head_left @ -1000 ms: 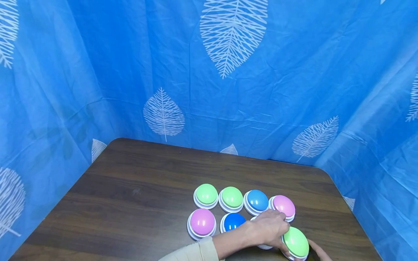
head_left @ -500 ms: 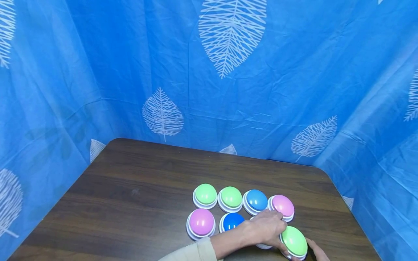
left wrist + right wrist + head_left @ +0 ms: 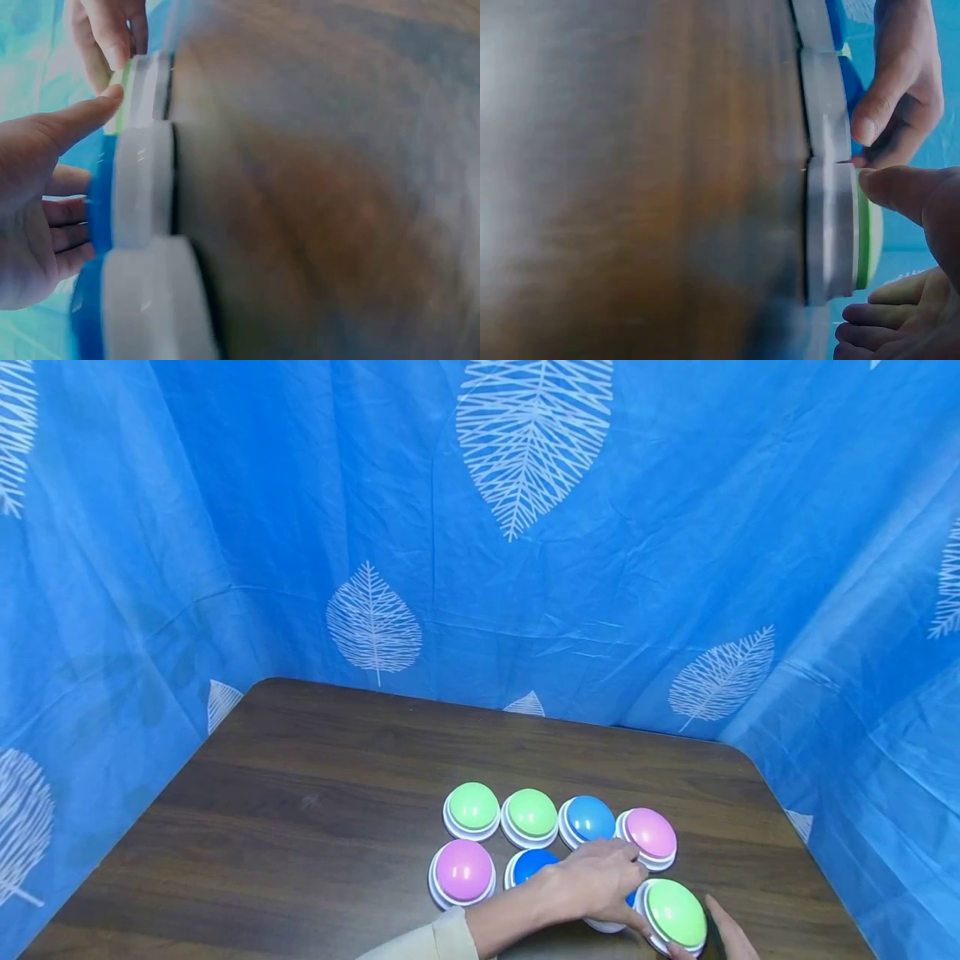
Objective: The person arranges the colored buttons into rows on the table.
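Note:
A push button with a green dome (image 3: 677, 914) and white base stands at the front right end of two rows of such buttons. My left hand (image 3: 600, 881) lies over a blue button (image 3: 632, 900), mostly hidden beneath it. Its thumb reaches straight to the green button's left side. In the left wrist view, the left hand's other fingers (image 3: 69, 217) spread behind the blue dome. Right of the green button is my right hand (image 3: 731, 931), partly cut off by the frame. Its thumb (image 3: 892, 187) touches the green dome's edge, while its other fingers stand apart from it.
The back row holds two green buttons (image 3: 473, 807), a light blue one (image 3: 590, 819) and a pink one (image 3: 651, 832). In front are a pink button (image 3: 463, 870) and a dark blue one (image 3: 534, 865). Blue leaf-patterned cloth (image 3: 480, 610) surrounds the brown table (image 3: 300, 802).
My left hand has shifted slightly left, uncovering more of the green button's base. The right hand's fingers have loosened from the green button's right side. The other buttons have stayed put.

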{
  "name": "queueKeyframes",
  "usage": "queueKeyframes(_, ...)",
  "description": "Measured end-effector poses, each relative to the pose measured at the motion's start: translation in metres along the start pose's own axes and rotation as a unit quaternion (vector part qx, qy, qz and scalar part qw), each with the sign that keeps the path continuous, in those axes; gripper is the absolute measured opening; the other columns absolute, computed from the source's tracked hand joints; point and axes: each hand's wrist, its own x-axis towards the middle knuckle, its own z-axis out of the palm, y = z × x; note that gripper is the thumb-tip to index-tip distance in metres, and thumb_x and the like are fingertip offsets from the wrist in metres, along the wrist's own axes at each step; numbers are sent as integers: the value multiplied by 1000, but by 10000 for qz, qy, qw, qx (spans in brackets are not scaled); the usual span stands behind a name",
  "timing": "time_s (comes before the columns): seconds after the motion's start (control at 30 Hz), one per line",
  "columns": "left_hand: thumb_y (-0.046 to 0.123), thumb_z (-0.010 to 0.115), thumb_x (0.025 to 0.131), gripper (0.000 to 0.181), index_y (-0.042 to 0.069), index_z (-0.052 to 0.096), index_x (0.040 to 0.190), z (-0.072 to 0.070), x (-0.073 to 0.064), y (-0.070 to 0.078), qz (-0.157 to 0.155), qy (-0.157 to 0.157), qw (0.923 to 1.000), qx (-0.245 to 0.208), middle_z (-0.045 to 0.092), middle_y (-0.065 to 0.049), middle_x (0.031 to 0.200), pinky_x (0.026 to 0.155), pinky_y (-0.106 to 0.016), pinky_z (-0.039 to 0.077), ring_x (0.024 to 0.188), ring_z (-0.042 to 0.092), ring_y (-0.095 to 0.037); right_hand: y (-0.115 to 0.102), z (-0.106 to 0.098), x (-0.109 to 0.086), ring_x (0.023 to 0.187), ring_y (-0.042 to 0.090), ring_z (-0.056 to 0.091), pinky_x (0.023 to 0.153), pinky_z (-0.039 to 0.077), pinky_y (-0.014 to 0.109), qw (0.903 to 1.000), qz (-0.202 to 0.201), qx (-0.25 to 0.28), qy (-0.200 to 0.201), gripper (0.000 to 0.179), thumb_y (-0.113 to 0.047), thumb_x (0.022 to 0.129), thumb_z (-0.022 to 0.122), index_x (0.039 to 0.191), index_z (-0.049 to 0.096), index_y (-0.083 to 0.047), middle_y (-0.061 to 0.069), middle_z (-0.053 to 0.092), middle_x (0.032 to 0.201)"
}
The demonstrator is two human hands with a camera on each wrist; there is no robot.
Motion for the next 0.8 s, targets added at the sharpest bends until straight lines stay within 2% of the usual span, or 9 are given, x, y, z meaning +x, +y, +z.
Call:
queueKeyframes(0.07,76,65,76,54,31,70,105,-4,-4,-3,-16,41,9999,132,56,14,99,77,-17,46,89,53,0,-6,-3,-3,128,61,32,100,35,66,9999,140,-72,37,118,-65,77,74,141,23,21,46,28,140)
queueKeyframes(0.17,75,64,77,59,28,69,112,-11,-10,-9,-33,105,9997,222,56,13,101,79,-17,47,90,53,-1,-19,-11,-8,130,60,30,101,34,66,9997,132,-80,195,123,-72,75,69,146,21,16,44,25,144)
queueKeyframes(0.33,72,63,81,61,24,68,118,-20,-20,-23,-77,176,9998,-24,57,12,104,83,-19,47,94,53,-2,-46,-24,-13,131,57,33,101,35,66,9983,-408,27,419,113,-66,80,69,148,23,12,41,25,147)
queueKeyframes(0.43,69,64,83,58,22,69,116,-26,-28,-32,-130,216,9995,-193,58,10,104,82,-20,47,94,53,-4,-61,-27,-18,131,55,36,98,36,67,9945,-770,178,688,105,-60,82,71,149,27,8,37,30,148)
queueKeyframes(0.47,69,64,83,56,22,69,113,-27,-31,-35,-165,222,9993,-248,58,10,103,82,-20,47,92,53,-4,-67,-28,-18,132,55,34,99,35,68,9948,-770,243,626,104,-61,83,70,151,27,5,36,30,149)
queueKeyframes(0.63,67,67,82,54,20,70,109,-32,-46,-49,-528,211,9973,-465,61,8,107,85,-22,48,98,56,-6,-93,-32,-20,134,53,33,98,33,71,9906,-1126,452,638,96,-59,86,69,153,29,-2,31,33,151)
queueKeyframes(0.8,64,68,83,62,16,67,122,-35,-58,-62,-844,216,9951,-476,61,3,115,94,-26,47,106,56,-11,-115,-37,-17,135,51,34,97,33,71,9864,-1419,519,651,89,-55,89,68,153,31,-7,27,36,151)
